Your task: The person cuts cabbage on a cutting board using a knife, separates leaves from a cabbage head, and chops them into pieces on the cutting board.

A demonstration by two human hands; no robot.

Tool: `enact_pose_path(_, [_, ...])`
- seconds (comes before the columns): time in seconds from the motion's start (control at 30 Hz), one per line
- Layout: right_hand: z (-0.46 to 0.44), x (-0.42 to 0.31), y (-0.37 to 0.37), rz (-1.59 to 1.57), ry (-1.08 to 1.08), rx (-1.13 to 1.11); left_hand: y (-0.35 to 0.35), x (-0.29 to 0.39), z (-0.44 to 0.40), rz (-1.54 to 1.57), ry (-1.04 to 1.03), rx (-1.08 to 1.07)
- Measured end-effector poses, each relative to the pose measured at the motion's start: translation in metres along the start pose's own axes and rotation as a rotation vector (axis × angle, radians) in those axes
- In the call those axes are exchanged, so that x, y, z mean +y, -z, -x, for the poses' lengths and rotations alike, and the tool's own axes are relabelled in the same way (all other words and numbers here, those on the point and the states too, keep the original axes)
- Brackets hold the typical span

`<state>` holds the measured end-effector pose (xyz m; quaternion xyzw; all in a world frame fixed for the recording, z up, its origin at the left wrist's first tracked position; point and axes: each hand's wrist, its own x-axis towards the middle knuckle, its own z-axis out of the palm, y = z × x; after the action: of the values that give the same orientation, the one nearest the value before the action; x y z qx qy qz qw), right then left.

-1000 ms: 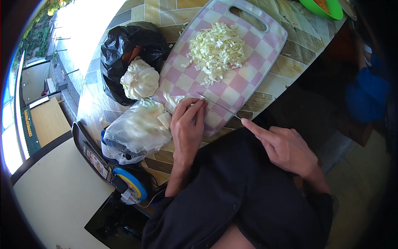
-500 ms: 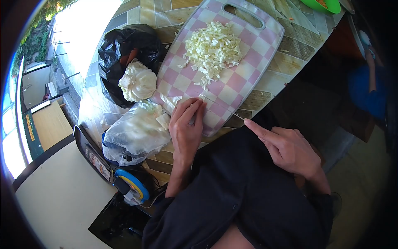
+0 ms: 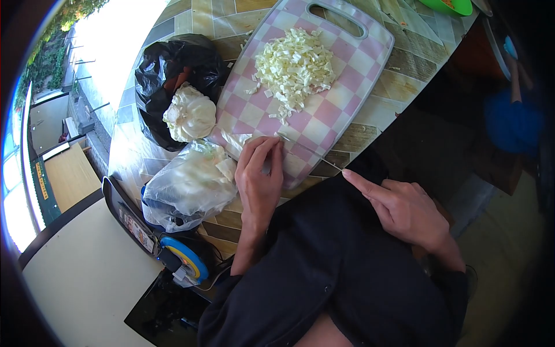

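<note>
The step in hand looks like chopping: the knife (image 3: 315,154) lies across the near part of the checked cutting board (image 3: 243,110), its tip close to the fingertips of the left hand (image 3: 260,179). That hand is bunched, fingers bent and drawn together low over the board; a piece of cabbage may be pinned under them, but the fingers hide it and I cannot tell. The right hand (image 3: 404,211) is curled closed around the knife's handle, which it covers, with the forefinger stretched out toward the blade.

A heap of chopped cabbage (image 3: 295,66) sits on the board beyond the blade, with a few bits trailing toward it. A pale scrap (image 3: 234,140) lies at the board's left corner, just beside the left hand. Left of the board on the desk (image 3: 419,63), a head of cabbage (image 3: 193,113) rests against a black bag (image 3: 153,63), and a clear bag (image 3: 188,185) holding pale leaves lies nearer the person.

As I judge it, the next stroke calls for a steady left hold, fingertips tucked back from the edge, and the blade kept level under the forefinger.
</note>
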<state>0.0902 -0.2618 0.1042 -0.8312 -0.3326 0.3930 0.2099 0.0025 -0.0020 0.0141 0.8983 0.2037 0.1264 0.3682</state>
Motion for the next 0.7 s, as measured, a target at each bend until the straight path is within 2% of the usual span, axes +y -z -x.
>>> enact_pose_path(0.17, [-0.010, 0.001, -0.010, -0.054, 0.008, 0.094, 0.001, 0.004, -0.001, 0.009, 0.106, -0.028])
enact_pose_path(0.53, [-0.017, -0.003, -0.013, -0.083, 0.020, 0.050, -0.006, 0.000, 0.002, 0.110, 0.103, 0.057])
enact_pose_path(0.7, [-0.026, -0.006, -0.022, -0.061, 0.055, 0.101, -0.006, 0.002, 0.002, 0.096, 0.097, 0.048])
